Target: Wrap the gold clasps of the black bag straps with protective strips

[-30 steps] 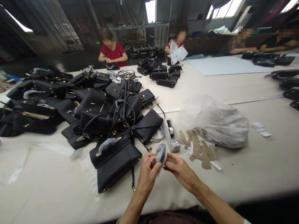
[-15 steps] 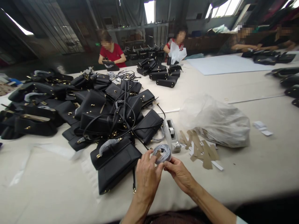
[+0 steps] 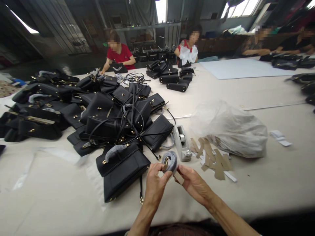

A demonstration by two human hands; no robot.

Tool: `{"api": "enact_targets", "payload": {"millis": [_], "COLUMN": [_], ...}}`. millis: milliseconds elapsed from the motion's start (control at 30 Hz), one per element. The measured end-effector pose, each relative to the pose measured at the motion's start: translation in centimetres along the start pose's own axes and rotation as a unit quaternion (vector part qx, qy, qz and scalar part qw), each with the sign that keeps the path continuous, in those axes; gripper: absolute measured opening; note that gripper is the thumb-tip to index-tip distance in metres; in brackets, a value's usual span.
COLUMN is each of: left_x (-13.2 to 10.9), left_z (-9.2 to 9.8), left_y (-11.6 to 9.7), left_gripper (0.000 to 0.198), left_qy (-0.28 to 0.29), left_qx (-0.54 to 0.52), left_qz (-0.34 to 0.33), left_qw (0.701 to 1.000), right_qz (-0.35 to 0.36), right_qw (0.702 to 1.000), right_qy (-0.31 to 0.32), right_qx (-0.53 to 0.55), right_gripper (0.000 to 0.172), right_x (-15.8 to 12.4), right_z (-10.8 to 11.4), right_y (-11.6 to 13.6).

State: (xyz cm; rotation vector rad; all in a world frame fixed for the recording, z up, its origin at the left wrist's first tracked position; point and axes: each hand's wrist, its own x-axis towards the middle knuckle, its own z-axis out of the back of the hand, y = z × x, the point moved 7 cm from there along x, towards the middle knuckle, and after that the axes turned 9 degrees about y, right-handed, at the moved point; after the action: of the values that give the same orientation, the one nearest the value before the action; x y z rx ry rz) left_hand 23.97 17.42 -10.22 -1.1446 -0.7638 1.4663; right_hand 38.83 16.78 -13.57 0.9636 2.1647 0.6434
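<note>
My left hand (image 3: 157, 178) pinches a coiled strap (image 3: 172, 159), which looks wrapped in clear plastic film, with a gold clasp showing inside the ring. From the other side, my right hand (image 3: 193, 182) grips a brown card strip (image 3: 179, 177) at the coil's lower edge. Some of the strip is hidden by the coil and fingers. Left of my hands, a black handbag (image 3: 125, 172) lies on the table, its handle covered in film. Just beyond the coil stands a grey tape dispenser (image 3: 182, 146).
Loose brown card strips (image 3: 219, 164) lie right of the dispenser, beside a filled translucent plastic bag (image 3: 236, 131). A large heap of black handbags (image 3: 103, 113) with tangled straps covers the left side. Co-workers sit across the table, one in a red shirt (image 3: 121, 54).
The coil has turned between my hands. The card strip's end now sticks out below it by my right fingers. Across the table, the left co-worker has stretched an arm toward the heap.
</note>
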Motion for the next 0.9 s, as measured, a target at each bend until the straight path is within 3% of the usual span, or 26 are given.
{"api": "enact_targets", "payload": {"millis": [133,267,400,467,567,633,767,900], "left_x": [0.9,1.2,1.0,0.7,0.3,0.2,0.3,0.5], "left_z": [-0.9,-2.2,-2.2,-1.8,-1.5,-1.4,-0.9,-1.3], "left_y": [1.3,2.2,1.4,0.5,-1.0,-1.6,-1.1,0.2], "left_gripper": [0.02,0.031,0.036,0.029,0.012,0.013,0.025,0.019], "left_qy": [0.091,0.133,0.106,0.091,0.112,0.13,0.105,0.099], "left_qx": [-0.095,-0.205,-0.157,-0.107,-0.032,-0.001,0.016,-0.007], "left_qz": [0.036,0.059,0.039,0.02,0.001,0.002,0.04,0.066], "left_qw": [0.991,0.968,0.981,0.99,0.993,0.991,0.994,0.993], "right_qz": [-0.024,-0.002,0.032,0.047,0.061,0.063,0.06,0.054], "right_qw": [0.999,0.999,0.996,0.995,0.993,0.99,0.984,0.973], "right_qy": [0.045,0.014,-0.044,-0.064,-0.089,-0.1,-0.11,-0.124], "right_qx": [0.018,-0.037,-0.071,-0.063,-0.057,-0.075,-0.125,-0.186], "right_gripper": [0.031,0.031,0.037,0.039,0.041,0.042,0.041,0.045], "right_x": [-0.1,0.2,0.5,0.6,0.6,0.4,0.2,0.0], "right_z": [-0.7,-0.5,0.0,0.3,0.9,1.2,1.4,1.7], "right_y": [0.5,0.3,-0.1,-0.2,-0.4,-0.5,-0.4,-0.1]}}
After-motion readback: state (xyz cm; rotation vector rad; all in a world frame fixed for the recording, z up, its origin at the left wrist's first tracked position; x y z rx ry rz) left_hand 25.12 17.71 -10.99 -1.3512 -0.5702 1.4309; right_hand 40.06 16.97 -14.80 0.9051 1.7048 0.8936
